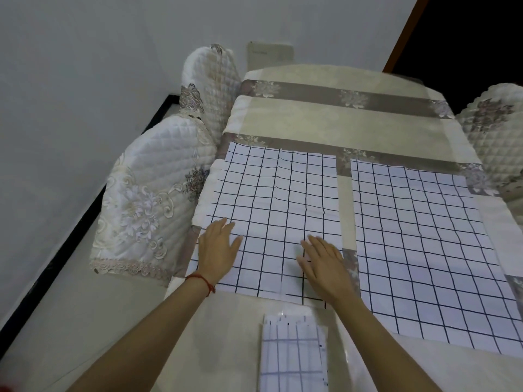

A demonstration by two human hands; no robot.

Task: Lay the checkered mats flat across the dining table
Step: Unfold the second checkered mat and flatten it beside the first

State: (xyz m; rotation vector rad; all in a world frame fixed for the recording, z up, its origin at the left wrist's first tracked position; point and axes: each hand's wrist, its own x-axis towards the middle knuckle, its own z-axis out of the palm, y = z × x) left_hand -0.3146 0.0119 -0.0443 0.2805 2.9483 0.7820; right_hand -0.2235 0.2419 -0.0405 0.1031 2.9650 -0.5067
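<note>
Left hand (218, 247) and right hand (322, 264), fingers straight and pressed flat, on the near half of a creased white grid-lined mat (271, 210) lying on the beige damask table (325, 120), beside a second spread mat (424, 236); folded mats (293, 355) at near edge; quilted chair covers (158, 193) alongside.

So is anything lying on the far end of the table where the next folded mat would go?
Nothing visible: the far stretch of the table beyond the two spread mats shows only its tablecloth, and the folded mat lies near the person, untouched.
</note>
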